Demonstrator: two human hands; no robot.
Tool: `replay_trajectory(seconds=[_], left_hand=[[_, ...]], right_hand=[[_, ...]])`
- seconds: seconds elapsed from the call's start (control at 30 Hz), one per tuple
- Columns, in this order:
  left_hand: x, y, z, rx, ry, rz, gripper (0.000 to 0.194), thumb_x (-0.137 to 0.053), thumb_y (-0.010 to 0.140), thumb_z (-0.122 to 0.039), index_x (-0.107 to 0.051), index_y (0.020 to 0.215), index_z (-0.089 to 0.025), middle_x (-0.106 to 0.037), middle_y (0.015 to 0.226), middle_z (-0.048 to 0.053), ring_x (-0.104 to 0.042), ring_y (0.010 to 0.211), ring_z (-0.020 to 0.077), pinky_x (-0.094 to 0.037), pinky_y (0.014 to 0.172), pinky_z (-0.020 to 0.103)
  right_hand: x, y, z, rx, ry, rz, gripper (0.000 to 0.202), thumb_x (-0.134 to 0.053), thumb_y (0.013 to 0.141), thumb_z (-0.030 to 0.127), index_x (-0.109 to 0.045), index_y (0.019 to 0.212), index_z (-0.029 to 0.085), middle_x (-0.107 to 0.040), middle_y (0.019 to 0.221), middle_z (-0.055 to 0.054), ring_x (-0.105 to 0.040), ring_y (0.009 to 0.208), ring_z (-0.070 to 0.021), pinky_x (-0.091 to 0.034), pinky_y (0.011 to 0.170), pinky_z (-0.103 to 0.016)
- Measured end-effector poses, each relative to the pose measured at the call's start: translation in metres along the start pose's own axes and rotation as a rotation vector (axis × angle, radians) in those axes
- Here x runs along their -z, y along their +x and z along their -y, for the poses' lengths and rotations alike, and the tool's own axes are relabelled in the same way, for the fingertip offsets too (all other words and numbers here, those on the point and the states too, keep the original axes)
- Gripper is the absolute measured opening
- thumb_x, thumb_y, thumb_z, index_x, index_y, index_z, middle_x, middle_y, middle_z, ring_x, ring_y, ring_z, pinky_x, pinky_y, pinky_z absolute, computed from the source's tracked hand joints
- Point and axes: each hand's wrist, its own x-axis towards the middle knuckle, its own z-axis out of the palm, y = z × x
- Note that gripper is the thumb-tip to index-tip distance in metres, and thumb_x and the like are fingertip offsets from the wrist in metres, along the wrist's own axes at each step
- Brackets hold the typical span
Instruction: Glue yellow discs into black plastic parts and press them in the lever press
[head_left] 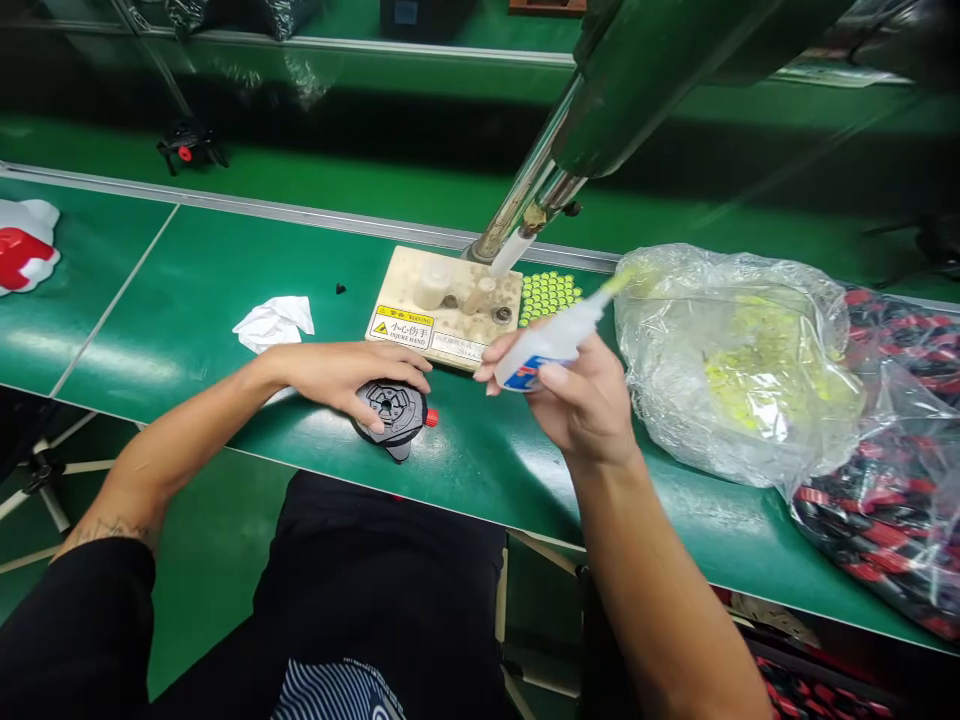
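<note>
Left hand [352,378]: curled over the gray-and-black disc-shaped part [390,408], which is rested on the green worktop [480,440].
Right hand [581,395]: closed around a white squeeze bottle [551,350], its tip pointed up toward the plastic bag [739,360].
Press base [442,305]: seen just beyond the disc-shaped part.

Bench [187,270]: glossy green, pale seam at left
Metal rail [300,212]: along its far edge
Floor [206,545]: green
Light: white glare [139,345]

Tabletop [480,455]: green, smooth, glossy. Left of press [630,90], of metal: paper [274,324], white, matt. Right of press: bag [739,365], clear plastic, glossy, crinkled.
</note>
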Motion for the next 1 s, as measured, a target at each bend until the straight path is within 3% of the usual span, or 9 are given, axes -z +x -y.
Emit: replay_trajectory(seconds=[0.1,0.3,0.47,0.7,0.83,0.9,1.0], left_hand=[[0.006,0.011,0.009,0.0,-0.058,0.066,0.065,-0.087,0.088,-0.041,-0.063,0.147,-0.025,-0.059,0.159,0.013,-0.053,0.15,0.0333,-0.041,0.126,0.047],[-0.025,0.01,0.013,-0.002,-0.099,-0.163,0.061,-0.087,0.087,-0.052,-0.069,0.137,-0.025,-0.067,0.141,0.014,-0.062,0.134,0.0335,-0.05,0.112,0.045],[-0.038,0.01,0.015,0.069,-0.215,-0.205,0.06,-0.082,0.09,-0.055,-0.067,0.139,-0.024,-0.068,0.141,0.013,-0.064,0.131,0.0316,-0.053,0.108,0.043],[-0.032,0.009,0.017,0.171,-0.35,-0.3,0.04,-0.068,0.102,-0.045,-0.07,0.133,-0.019,-0.074,0.137,0.011,-0.07,0.126,0.0251,-0.054,0.106,0.038],[-0.024,0.002,0.017,0.278,-0.315,-0.324,0.031,-0.066,0.103,-0.041,-0.074,0.122,-0.018,-0.081,0.114,0.009,-0.077,0.103,0.0204,-0.057,0.086,0.03],[-0.021,-0.001,0.016,0.318,-0.32,-0.296,0.033,-0.065,0.104,-0.044,-0.073,0.121,-0.017,-0.08,0.095,0.006,-0.075,0.085,0.0175,-0.055,0.073,0.027],[-0.019,-0.002,0.015,0.332,-0.336,-0.192,0.044,-0.067,0.102,-0.05,-0.066,0.132,-0.018,-0.076,0.089,0.003,-0.07,0.075,0.016,-0.051,0.065,0.025]], right_hand=[[-0.002,0.022,-0.007,-0.038,0.085,0.022,0.041,-0.092,0.074,0.051,-0.071,0.097,0.025,-0.072,0.08,0.0,-0.062,0.059,-0.0148,-0.049,0.051,-0.029],[0.001,0.008,-0.016,-0.129,0.232,-0.053,0.037,-0.087,0.076,0.055,-0.071,0.093,0.026,-0.046,0.055,0.006,-0.037,0.047,-0.0114,-0.032,0.044,-0.027],[0.002,0.01,-0.011,-0.158,0.313,-0.124,0.035,-0.088,0.076,0.054,-0.067,0.08,0.026,-0.034,0.052,0.008,-0.024,0.046,-0.01,-0.024,0.042,-0.025],[0.007,0.014,-0.017,-0.16,0.486,-0.262,0.042,-0.099,0.068,0.05,-0.067,0.078,0.026,-0.023,0.054,0.01,-0.016,0.05,-0.0085,-0.026,0.042,-0.02],[0.008,0.011,-0.017,-0.179,0.545,-0.302,0.047,-0.103,0.063,0.048,-0.065,0.078,0.024,-0.024,0.055,0.011,-0.02,0.05,-0.0066,-0.029,0.044,-0.016],[0.008,0.01,-0.017,-0.201,0.559,-0.31,0.046,-0.103,0.063,0.049,-0.067,0.081,0.025,-0.026,0.055,0.011,-0.022,0.05,-0.007,-0.03,0.044,-0.018],[0.008,0.01,-0.018,-0.222,0.567,-0.328,0.047,-0.103,0.063,0.049,-0.071,0.088,0.026,-0.03,0.055,0.011,-0.024,0.05,-0.0076,-0.031,0.043,-0.02]])
